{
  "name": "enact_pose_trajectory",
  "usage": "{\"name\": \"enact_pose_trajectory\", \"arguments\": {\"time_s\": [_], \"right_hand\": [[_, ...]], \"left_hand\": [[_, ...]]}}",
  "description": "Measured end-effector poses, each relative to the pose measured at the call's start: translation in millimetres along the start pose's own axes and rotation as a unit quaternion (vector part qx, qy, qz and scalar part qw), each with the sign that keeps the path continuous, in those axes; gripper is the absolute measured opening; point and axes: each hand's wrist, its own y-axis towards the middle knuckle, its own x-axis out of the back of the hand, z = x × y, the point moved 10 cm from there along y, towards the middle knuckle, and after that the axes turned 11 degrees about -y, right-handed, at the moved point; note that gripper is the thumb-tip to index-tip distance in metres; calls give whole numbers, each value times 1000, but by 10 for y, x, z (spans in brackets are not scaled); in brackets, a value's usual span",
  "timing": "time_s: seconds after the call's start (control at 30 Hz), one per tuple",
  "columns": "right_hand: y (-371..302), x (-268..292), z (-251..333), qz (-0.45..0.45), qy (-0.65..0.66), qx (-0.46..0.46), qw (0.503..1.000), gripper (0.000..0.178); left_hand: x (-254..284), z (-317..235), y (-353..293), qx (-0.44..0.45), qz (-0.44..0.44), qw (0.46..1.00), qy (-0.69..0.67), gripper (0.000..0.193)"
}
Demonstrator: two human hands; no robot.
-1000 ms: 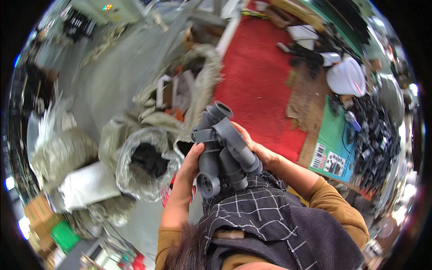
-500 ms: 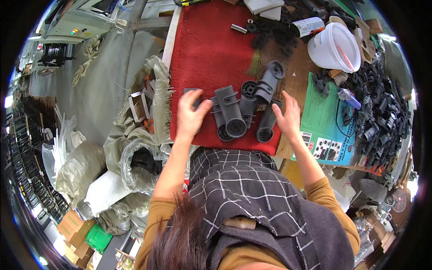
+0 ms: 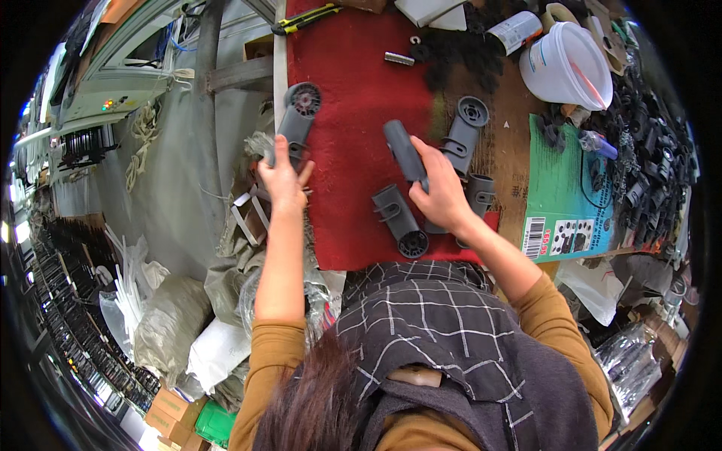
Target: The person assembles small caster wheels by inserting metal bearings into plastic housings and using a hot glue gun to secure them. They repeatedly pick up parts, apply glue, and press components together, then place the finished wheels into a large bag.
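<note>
My left hand [image 3: 284, 180] is at the left edge of the red cloth, its thumb and fingers around the lower end of a grey plastic tube-shaped part [image 3: 296, 124] with a round hub at its far end. Part of that grip is hidden. In my right hand [image 3: 442, 184] is another grey plastic part [image 3: 404, 149], tilted above the cloth. Below it lies a similar part [image 3: 398, 219] with its ribbed hub toward me. Two more, a ring-ended part [image 3: 465, 134] and a shorter-looking part [image 3: 480, 194], lie to the right, partly behind my right hand.
The red cloth [image 3: 350, 90] covers much of the wooden table. A yellow-black utility knife [image 3: 307, 19] is at the far left. At the far right stand a white bucket [image 3: 560, 71] and a can [image 3: 514, 31], beside a heap of black parts [image 3: 647, 165]. Bags [image 3: 174, 316] crowd the left side.
My left hand has moved left and the part by it now points away from me. My right hand has moved left and lifted a grey part. The grouped parts are spread out.
</note>
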Motion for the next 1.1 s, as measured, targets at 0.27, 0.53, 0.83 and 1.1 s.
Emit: {"name": "enact_pose_trajectory", "arguments": {"time_s": [0.27,0.53,0.83,1.1], "right_hand": [[634,-489,445,119,-281,455,836,51],[662,-702,167,38,-311,223,923,56],[713,-619,469,37,-160,223,961,41],[-25,221,-600,-72,-236,-88,965,71]], "left_hand": [[-401,-157,-384,-474,140,766,411,46],[-435,58,-426,-418,211,742,479,31],[-511,30,-474,-359,266,749,489,43],[-946,214,-686,-434,301,594,607,77]]}}
